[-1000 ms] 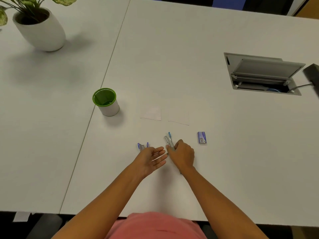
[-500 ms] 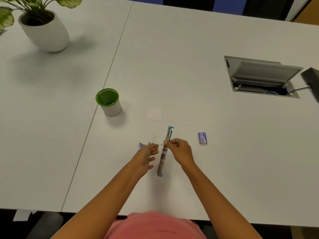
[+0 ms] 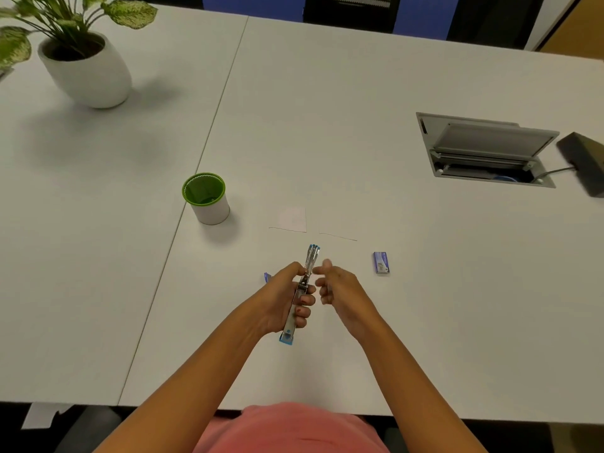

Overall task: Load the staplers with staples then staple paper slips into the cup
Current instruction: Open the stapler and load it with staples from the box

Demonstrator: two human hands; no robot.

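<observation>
Blue-tipped, the opened stapler (image 3: 312,256) is gripped over the table (image 3: 359,125) by my left hand (image 3: 281,302), which hides its middle and most of a second stapler (image 3: 267,276), while my right hand (image 3: 341,286) hangs beside it, loosely curled, pinching anything or not I cannot tell.

You look down on two white tabletops (image 3: 359,93) pushed together, a thin seam (image 3: 215,125) running between them from the far edge towards you, and the light is even, with soft shadows. Far back on the left top stands a potted plant (image 3: 86,70) in a rounded white pot, while the right top has a grey cable hatch (image 3: 483,148) with its lid propped open and a dark box (image 3: 585,165) just beside it, cable attached. Beyond the far edge you see a blue panel (image 3: 251,1), a dark chair back (image 3: 353,11) and a wood-coloured surface (image 3: 575,34).
</observation>
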